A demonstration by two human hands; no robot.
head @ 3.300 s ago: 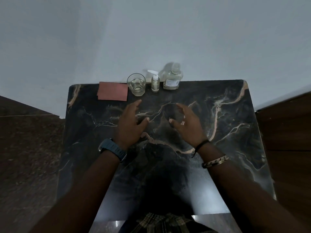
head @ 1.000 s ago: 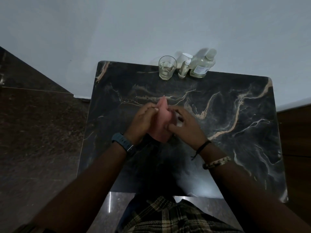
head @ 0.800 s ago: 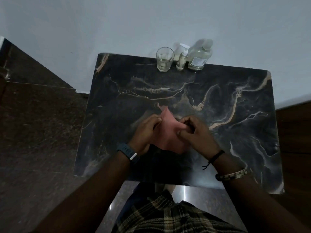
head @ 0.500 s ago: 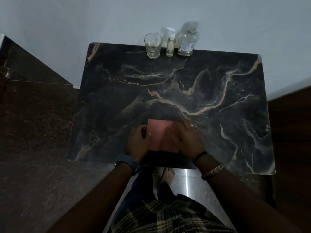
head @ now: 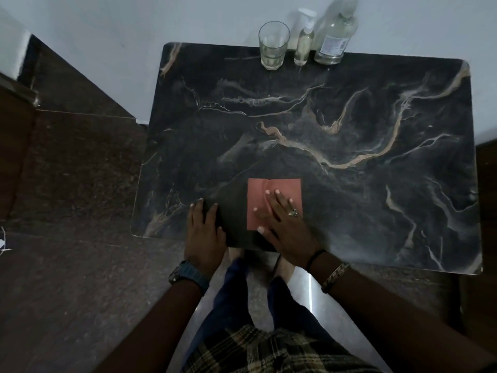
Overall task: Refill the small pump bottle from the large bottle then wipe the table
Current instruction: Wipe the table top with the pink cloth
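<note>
A folded reddish cloth (head: 279, 188) lies flat near the front edge of the dark marble table (head: 376, 125). My right hand (head: 282, 224) presses on it, palm down with fingers spread. My left hand (head: 204, 230) rests flat on the table's front edge, to the left of the cloth and apart from it. At the table's far edge stand the small pump bottle (head: 304, 41) and, right of it, the large clear bottle (head: 336, 36), both upright against the wall.
A drinking glass (head: 273, 44) with a little liquid stands left of the pump bottle. A pale wall runs behind the table. Dark stone floor lies to the left. My legs and feet show below the table's front edge.
The cloth, lifted between both hands a second ago, now lies flat near the front edge. My left hand has let go and slid left; my right hand stays pressed on it.
</note>
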